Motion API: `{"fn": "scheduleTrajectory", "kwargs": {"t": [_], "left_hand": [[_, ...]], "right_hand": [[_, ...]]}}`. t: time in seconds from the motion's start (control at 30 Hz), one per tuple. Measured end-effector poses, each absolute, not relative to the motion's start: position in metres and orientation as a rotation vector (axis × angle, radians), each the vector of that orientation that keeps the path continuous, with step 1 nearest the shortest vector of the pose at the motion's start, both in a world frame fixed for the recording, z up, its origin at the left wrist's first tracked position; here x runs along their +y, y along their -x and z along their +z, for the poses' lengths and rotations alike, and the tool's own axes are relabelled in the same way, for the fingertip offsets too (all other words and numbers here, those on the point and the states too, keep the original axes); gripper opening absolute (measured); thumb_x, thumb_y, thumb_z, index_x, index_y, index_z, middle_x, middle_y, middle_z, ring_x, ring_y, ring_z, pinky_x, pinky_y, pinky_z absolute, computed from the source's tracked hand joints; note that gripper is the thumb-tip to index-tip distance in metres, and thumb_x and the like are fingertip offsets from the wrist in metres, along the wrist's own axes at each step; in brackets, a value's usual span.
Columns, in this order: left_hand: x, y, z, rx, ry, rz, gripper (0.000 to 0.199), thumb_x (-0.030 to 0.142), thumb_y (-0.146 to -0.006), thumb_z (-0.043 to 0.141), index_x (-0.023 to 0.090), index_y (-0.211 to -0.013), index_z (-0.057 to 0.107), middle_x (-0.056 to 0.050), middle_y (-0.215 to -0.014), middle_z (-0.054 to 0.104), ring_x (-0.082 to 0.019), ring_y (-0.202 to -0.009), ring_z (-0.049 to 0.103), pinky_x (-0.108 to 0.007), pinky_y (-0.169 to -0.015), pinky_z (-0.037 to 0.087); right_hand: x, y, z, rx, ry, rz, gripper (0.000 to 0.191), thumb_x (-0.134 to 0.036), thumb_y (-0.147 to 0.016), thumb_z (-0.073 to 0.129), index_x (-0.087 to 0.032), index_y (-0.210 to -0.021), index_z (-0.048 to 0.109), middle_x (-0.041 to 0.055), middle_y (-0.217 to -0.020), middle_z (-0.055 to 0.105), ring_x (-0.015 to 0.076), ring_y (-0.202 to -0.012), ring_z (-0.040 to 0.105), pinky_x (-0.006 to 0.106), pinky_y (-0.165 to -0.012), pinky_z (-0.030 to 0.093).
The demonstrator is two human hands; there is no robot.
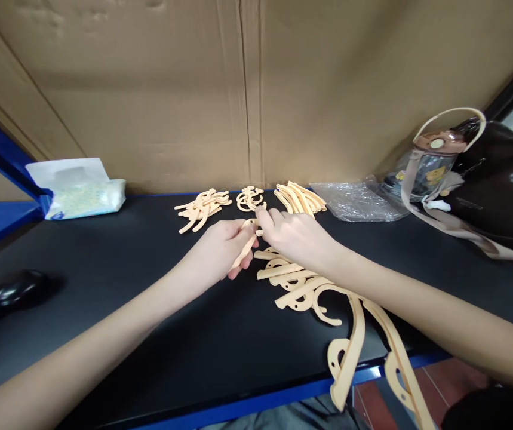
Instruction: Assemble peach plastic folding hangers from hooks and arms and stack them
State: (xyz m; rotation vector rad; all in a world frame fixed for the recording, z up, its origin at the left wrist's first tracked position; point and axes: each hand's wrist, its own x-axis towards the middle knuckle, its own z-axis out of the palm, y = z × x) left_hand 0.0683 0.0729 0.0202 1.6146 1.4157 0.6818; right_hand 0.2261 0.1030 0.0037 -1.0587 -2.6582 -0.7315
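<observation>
My left hand is closed around a beige plastic hanger arm, which has a small hole near its upper end. My right hand meets it there, its fingers pinched on a small beige hanger part that is mostly hidden. Just beyond the hands lie three groups of loose parts: short curved arms at left, C-shaped hooks in the middle, and long curved arms at right. Under my right forearm, several joined hangers overlap, and some reach over the table's front edge.
The black tabletop has a blue metal edge. A tissue pack is at the left back, with a glossy black object nearer. At right are a clear plastic bag, a strapped bottle and a black bag. Cardboard stands behind.
</observation>
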Motion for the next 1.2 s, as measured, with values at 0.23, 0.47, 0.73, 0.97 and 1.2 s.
{"fn": "scheduleTrajectory", "kwargs": {"t": [0.23, 0.47, 0.73, 0.97, 1.2], "left_hand": [[0.069, -0.070, 0.015, 1.440, -1.665, 0.746, 0.032, 0.037, -0.095, 0.038, 0.018, -0.072, 0.050, 0.005, -0.045, 0.048, -0.006, -0.031, 0.038, -0.017, -0.033, 0.029], [0.098, -0.044, 0.017, 1.554, -1.620, 0.921, 0.031, 0.041, -0.091, 0.043, 0.017, -0.076, 0.056, 0.000, -0.058, 0.056, -0.012, -0.046, 0.051, -0.019, -0.035, 0.039], [0.149, 0.006, 0.009, 1.896, -1.826, 0.980, 0.031, 0.046, -0.078, 0.060, 0.019, -0.094, 0.061, -0.006, -0.082, 0.069, -0.017, -0.063, 0.060, -0.025, -0.053, 0.044], [0.190, 0.027, 0.000, 2.125, -1.990, 0.850, 0.041, 0.051, -0.076, 0.058, 0.014, -0.091, 0.066, -0.007, -0.092, 0.069, -0.024, -0.090, 0.063, -0.031, -0.068, 0.041], [0.175, 0.033, -0.011, 2.079, -2.135, 0.784, 0.069, 0.067, -0.078, 0.049, 0.010, -0.118, 0.055, -0.017, -0.125, 0.056, -0.035, -0.119, 0.046, -0.043, -0.099, 0.038]], "right_hand": [[0.111, -0.232, 0.012, -2.703, 1.191, -0.428, 0.023, -0.007, -0.090, 0.037, -0.007, -0.104, 0.055, 0.0104, -0.072, 0.065, 0.0184, -0.059, 0.058, 0.027, -0.051, 0.028], [0.140, -0.264, 0.013, -2.392, 1.272, 0.016, 0.028, -0.011, -0.092, 0.037, -0.011, -0.113, 0.055, 0.0071, -0.086, 0.067, 0.0161, -0.071, 0.057, 0.027, -0.066, 0.036], [0.071, -0.251, 0.015, -2.838, 0.599, 0.268, 0.030, -0.044, -0.088, 0.060, -0.018, -0.100, 0.066, 0.0039, -0.096, 0.061, 0.0172, -0.090, 0.055, 0.028, -0.078, 0.040], [0.054, -0.232, -0.002, -2.938, 0.354, -0.122, 0.023, -0.017, -0.097, 0.041, -0.014, -0.080, 0.057, 0.0039, -0.080, 0.057, 0.0170, -0.075, 0.048, 0.033, -0.077, 0.036], [0.101, -0.260, 0.020, -2.444, 0.740, 0.322, 0.004, -0.021, -0.091, 0.049, -0.017, -0.089, 0.050, 0.0013, -0.081, 0.060, 0.0120, -0.068, 0.054, 0.023, -0.063, 0.038]]}}
